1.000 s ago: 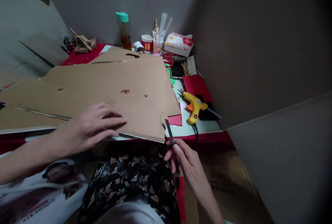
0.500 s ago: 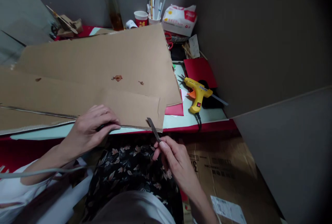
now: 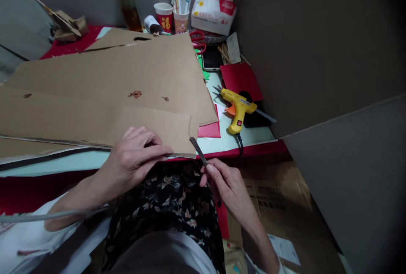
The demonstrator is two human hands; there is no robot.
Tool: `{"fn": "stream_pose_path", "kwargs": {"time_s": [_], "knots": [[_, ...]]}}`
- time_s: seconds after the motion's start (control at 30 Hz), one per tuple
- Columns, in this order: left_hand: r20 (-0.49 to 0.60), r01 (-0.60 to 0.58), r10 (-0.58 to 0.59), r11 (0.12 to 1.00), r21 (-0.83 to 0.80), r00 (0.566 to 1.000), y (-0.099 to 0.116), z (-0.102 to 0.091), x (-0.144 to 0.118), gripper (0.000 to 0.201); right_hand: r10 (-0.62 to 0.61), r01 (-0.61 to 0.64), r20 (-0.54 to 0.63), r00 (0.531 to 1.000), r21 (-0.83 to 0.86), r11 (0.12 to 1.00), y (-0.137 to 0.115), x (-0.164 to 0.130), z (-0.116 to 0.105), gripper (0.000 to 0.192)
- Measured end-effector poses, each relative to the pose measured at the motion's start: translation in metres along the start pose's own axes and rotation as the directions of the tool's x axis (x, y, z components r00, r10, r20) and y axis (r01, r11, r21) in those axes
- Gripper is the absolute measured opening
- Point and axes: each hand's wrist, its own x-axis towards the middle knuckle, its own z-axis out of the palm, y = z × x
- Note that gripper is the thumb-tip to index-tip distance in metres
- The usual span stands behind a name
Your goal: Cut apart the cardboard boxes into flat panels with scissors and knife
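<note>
A large brown cardboard sheet [image 3: 152, 62] covers most of the table, with a folded-over flap [image 3: 161, 128] along its front. My left hand [image 3: 136, 153] pinches the front edge of that flap, thumb at the rim. In my right hand [image 3: 223, 179], closed fingers hold a utility knife [image 3: 199, 151] with a long, dark, thin blade. Its tip meets the flap's right end, near a short vertical slit or crease. Most of the knife's handle is hidden by my fingers.
A yellow hot glue gun [image 3: 239, 107] lies right of the cardboard. Behind are red scissors [image 3: 198, 41], a phone [image 3: 212, 58], paper cups [image 3: 163, 17], a tissue pack [image 3: 213, 16] and a bottle [image 3: 128, 7]. A grey cable [image 3: 47, 217] crosses my left forearm. A cardboard box [image 3: 279, 206] stands below right.
My left hand has moved right along the front edge towards the corner. The knife has shifted slightly right and up, its tip now at the flap's end. The view has shifted a little.
</note>
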Motion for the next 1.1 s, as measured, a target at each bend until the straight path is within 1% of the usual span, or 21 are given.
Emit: {"fn": "stream_pose_path", "kwargs": {"time_s": [0.1,0.2,0.37,0.5,0.63,0.7,0.83,0.93,1.1], "knots": [[-0.007,-0.034,0.033,0.999,-0.020,0.999,0.007,0.010,0.012,0.020,-0.063,0.066,0.035,0.997,-0.077,0.995,-0.006,0.005,-0.004,0.037],[-0.029,-0.041,0.040,0.998,-0.041,0.999,0.010,0.014,0.017,0.018,-0.090,0.096,0.065,0.994,-0.095,0.991,-0.009,0.010,-0.004,0.039],[-0.090,-0.024,0.017,0.997,-0.070,0.996,0.010,0.016,0.013,0.018,-0.103,0.108,0.072,0.992,-0.072,0.992,-0.006,0.009,-0.001,0.039],[-0.072,0.013,-0.020,0.995,-0.103,0.997,0.009,0.017,0.010,0.018,-0.109,0.118,0.100,0.989,-0.093,0.989,-0.003,0.006,-0.003,0.036],[-0.028,0.011,-0.013,0.996,-0.086,1.000,0.013,0.016,0.013,0.010,-0.115,0.125,0.103,0.988,-0.099,0.987,-0.004,0.007,-0.003,0.035],[-0.037,0.008,-0.010,0.998,-0.068,0.999,0.016,0.016,0.016,0.006,-0.128,0.136,0.093,0.987,-0.088,0.987,-0.004,0.009,-0.001,0.034],[-0.086,0.016,-0.021,0.998,-0.055,0.996,0.018,0.021,0.018,0.008,-0.157,0.163,0.083,0.984,-0.070,0.984,-0.005,0.013,0.002,0.031],[-0.105,0.049,-0.055,0.997,-0.056,0.993,0.018,0.023,0.016,0.008,-0.146,0.156,0.099,0.984,-0.097,0.983,-0.004,0.013,0.000,0.033],[-0.097,0.103,-0.109,0.992,-0.066,0.989,0.020,0.024,0.014,0.008,-0.112,0.132,0.140,0.984,-0.141,0.981,0.001,0.008,-0.008,0.033]]}}
